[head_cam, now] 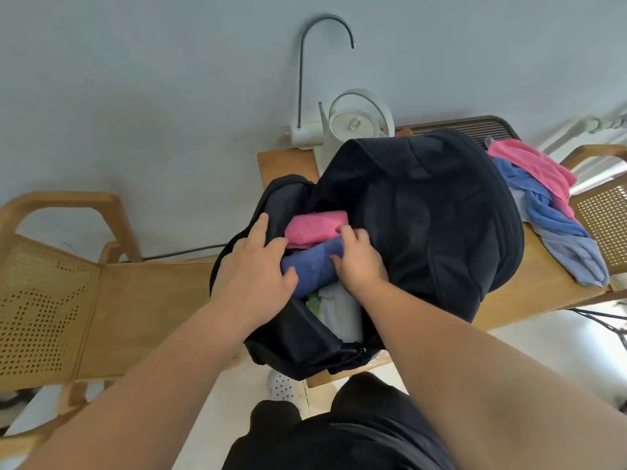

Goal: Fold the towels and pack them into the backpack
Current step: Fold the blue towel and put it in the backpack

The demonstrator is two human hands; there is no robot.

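A black backpack lies open on the wooden table, its mouth toward me. Inside it sit a folded pink towel, a rolled blue towel, and below them a white towel beside a bit of green cloth. My left hand holds the blue towel's left end, thumb wrapped under it. My right hand grips the blue towel's right end, fingers curled over it and touching the pink towel. A loose pile of unfolded pink and blue towels lies on the table's right side.
A white kettle and a water dispenser with a curved metal spout stand behind the backpack. Wooden cane chairs stand at left and right. A dark grille panel sits at the table's back. Cables run across the floor.
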